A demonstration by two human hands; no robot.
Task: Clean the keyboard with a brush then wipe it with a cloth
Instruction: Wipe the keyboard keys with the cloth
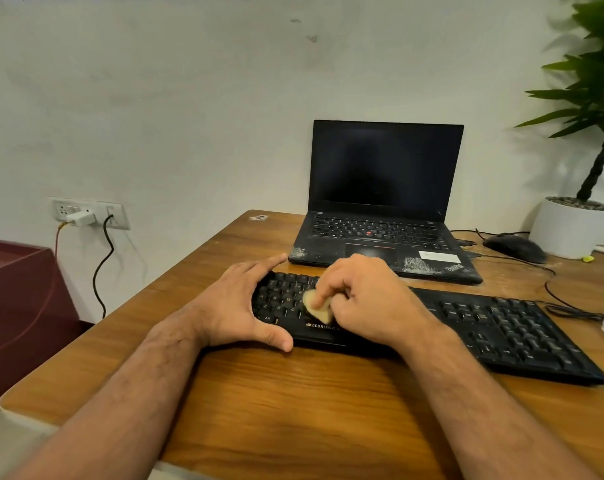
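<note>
Keyboard (467,327) lies on the wooden desk (293,410), just before the laptop (383,202). Right hand (366,299) pinches a small tan cloth (316,306) against the left-side keys; advise short, firm strokes along each row. Left hand (234,303), fingers spread and relaxed, braces the keyboard's left end. Both forearms reach forward.

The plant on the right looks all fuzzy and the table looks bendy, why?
In the head view, the potted plant sits at the edge of the wide-angle picture, where it smears; the same lens bows the wooden table. The cloth in the right hand blurs too, while the keyboard stays sharp.
</note>
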